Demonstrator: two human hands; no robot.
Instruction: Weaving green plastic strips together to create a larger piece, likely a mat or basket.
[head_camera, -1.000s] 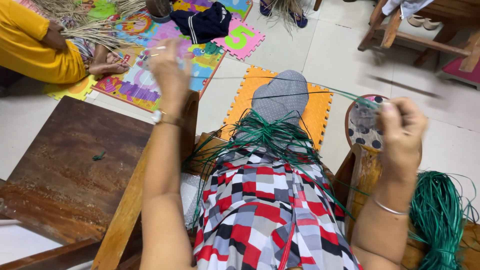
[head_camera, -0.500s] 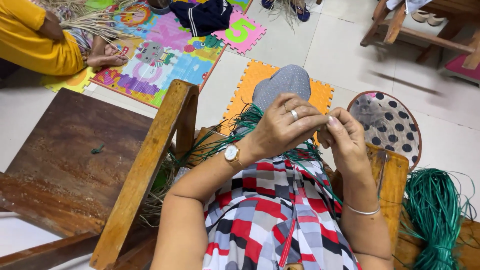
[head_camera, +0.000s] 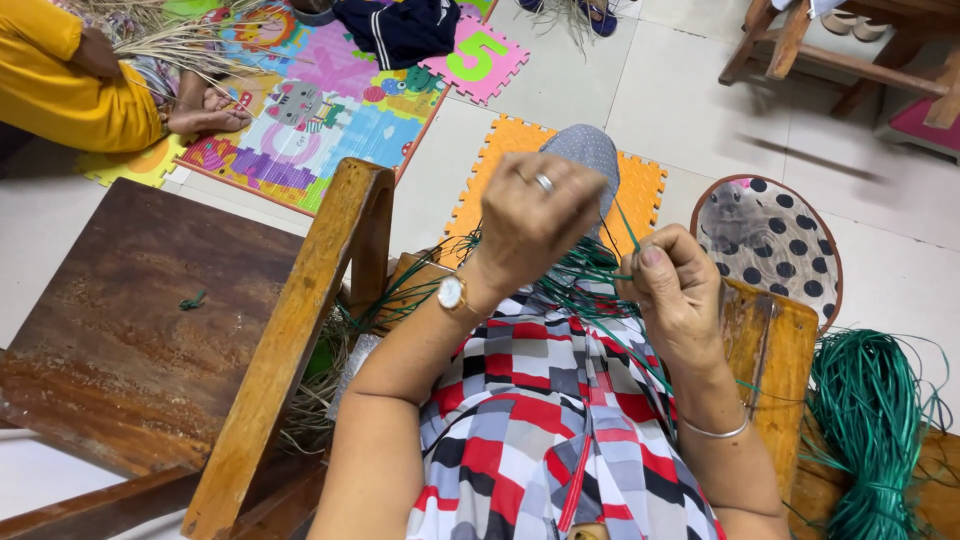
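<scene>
1. Left hand (head_camera: 535, 215): raised above the lap, ring and wristwatch (head_camera: 452, 293) worn, grip clenched on green cord strands (head_camera: 590, 290).
2. Right hand (head_camera: 675, 290): just right of the left hand, bangle at the wrist, grip clenched on the same strands.
3. Green cord strands: fan from both hands down over the checked garment (head_camera: 530, 440).
4. Green cord bundle (head_camera: 870, 420): near right, beside the wooden frame (head_camera: 770, 360).
5. Wooden stool (head_camera: 130, 320): left.
6. Foam mats (head_camera: 300, 110): far floor, where a person in yellow (head_camera: 70, 80) sits.

Step, judged: strands being pulled taut or knotted. Next move likely calls for keeping even tension between both hands.
</scene>
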